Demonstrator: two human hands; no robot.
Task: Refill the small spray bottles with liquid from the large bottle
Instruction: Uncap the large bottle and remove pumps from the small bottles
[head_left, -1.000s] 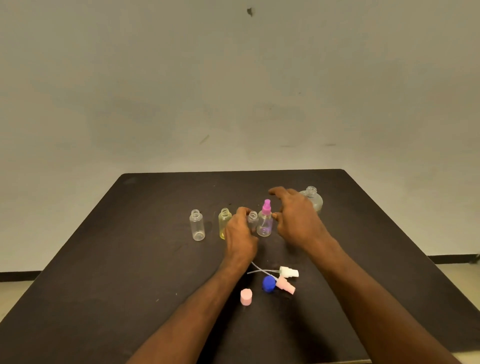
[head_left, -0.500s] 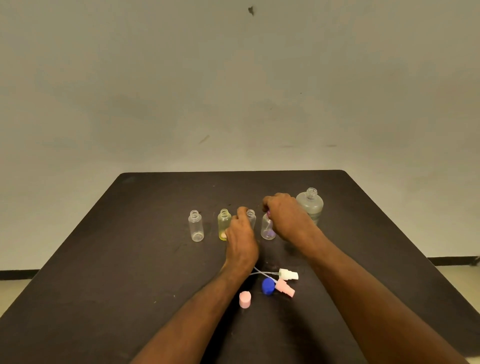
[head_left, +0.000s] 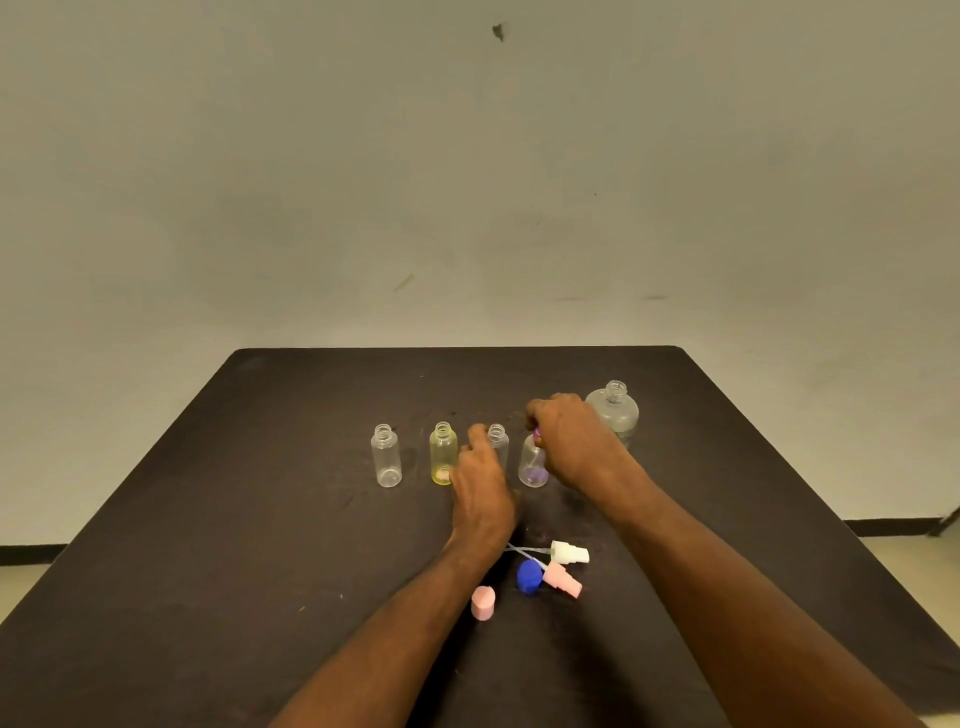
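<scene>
Four small bottles stand in a row on the black table (head_left: 218, 519): a clear one (head_left: 386, 456), a yellow-tinted one (head_left: 442, 454), a clear one (head_left: 498, 441) and a purple-tinted one (head_left: 532, 462). My left hand (head_left: 480, 486) rests at the third bottle, its fingers against the side; the grip is hidden. My right hand (head_left: 574, 441) is closed over the pink spray top of the purple-tinted bottle. The large clear bottle (head_left: 615, 410), uncapped, stands behind my right hand.
Loose parts lie nearer to me: a white spray head with its tube (head_left: 569, 552), a pink spray head (head_left: 562, 579), a blue cap (head_left: 529, 576) and a pink cap (head_left: 482, 603). A plain wall rises behind the table.
My right hand has come down from open above the pink spray top and closed over it. The left hand has stayed by the third bottle.
</scene>
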